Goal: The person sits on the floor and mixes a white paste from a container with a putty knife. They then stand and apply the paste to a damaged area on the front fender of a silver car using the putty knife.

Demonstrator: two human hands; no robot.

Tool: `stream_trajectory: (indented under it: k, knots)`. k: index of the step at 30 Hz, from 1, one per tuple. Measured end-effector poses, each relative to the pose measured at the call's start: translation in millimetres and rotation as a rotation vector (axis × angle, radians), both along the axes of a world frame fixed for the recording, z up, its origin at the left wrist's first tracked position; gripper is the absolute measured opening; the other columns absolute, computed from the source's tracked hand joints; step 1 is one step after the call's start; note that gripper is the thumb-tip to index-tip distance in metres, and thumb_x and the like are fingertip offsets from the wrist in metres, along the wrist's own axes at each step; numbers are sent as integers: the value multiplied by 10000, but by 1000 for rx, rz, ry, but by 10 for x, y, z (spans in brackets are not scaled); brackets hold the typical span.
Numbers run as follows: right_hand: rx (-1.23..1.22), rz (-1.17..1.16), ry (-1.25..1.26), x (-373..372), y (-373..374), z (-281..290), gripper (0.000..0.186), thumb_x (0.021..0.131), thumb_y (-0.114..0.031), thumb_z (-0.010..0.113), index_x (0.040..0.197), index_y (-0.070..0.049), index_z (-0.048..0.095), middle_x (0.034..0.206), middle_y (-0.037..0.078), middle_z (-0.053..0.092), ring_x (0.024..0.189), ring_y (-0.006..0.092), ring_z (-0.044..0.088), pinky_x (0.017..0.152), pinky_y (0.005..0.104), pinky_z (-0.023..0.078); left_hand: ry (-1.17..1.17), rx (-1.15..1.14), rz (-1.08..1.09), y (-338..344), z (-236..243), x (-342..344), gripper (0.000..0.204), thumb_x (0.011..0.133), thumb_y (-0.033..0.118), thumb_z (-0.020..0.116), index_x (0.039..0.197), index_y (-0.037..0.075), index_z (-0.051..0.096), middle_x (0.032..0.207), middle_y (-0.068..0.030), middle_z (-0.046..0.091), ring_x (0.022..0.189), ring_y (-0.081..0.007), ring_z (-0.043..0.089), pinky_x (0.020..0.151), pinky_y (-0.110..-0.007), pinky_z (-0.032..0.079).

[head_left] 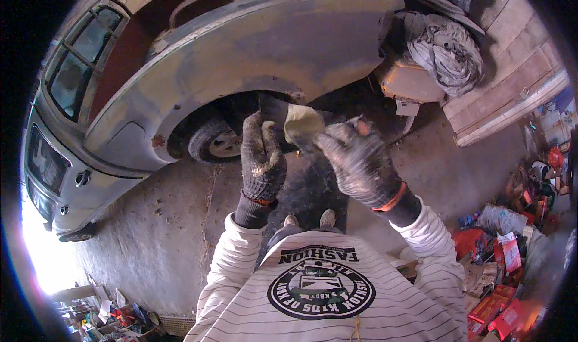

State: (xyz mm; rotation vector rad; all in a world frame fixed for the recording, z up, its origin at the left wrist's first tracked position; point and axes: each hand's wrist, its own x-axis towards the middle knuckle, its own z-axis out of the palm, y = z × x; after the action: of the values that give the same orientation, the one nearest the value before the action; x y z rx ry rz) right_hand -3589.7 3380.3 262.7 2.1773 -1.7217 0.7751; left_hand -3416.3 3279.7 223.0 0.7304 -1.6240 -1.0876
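Note:
Both of my hands wear dark knitted gloves smeared with pale dust and are raised in front of the car's wheel arch. My left hand has its fingers closed on a flat dark plate that stands up beside the fingertips. Against the plate sits a pale yellowish, putty-coloured patch; I cannot tell whether it is paste or a separate piece. My right hand, blurred, pinches a thin greyish flat piece that meets the patch. One fingertip shows through the right glove.
A car body with patchy filler and primer spans the far side, its wheel under the arch. Crumpled grey sheeting lies at the far right by wooden boards. Red boxes and clutter fill the near corners.

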Motion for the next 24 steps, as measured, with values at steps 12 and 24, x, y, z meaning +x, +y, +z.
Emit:
stream_trajectory:
  k: [12, 24]
  knots:
    - [-221, 80, -371, -198, -132, 25, 329, 821, 4, 647, 1144, -51, 672, 1079, 128, 672, 975, 331, 629, 874, 402, 502, -55, -392, 113, -38, -64, -67, 233, 1043, 134, 480, 1234, 18, 548, 1066, -42, 601, 944, -115, 543, 823, -259, 475]
    - [-173, -24, -169, -527, -125, -49, 242, 881, -35, 608, 1114, -49, 672, 1051, 151, 684, 959, 360, 645, 872, 409, 506, -83, -139, 171, -176, -106, 161, 277, 1017, 73, 502, 1275, -27, 517, 1183, -94, 578, 1079, -156, 529, 968, -290, 429]
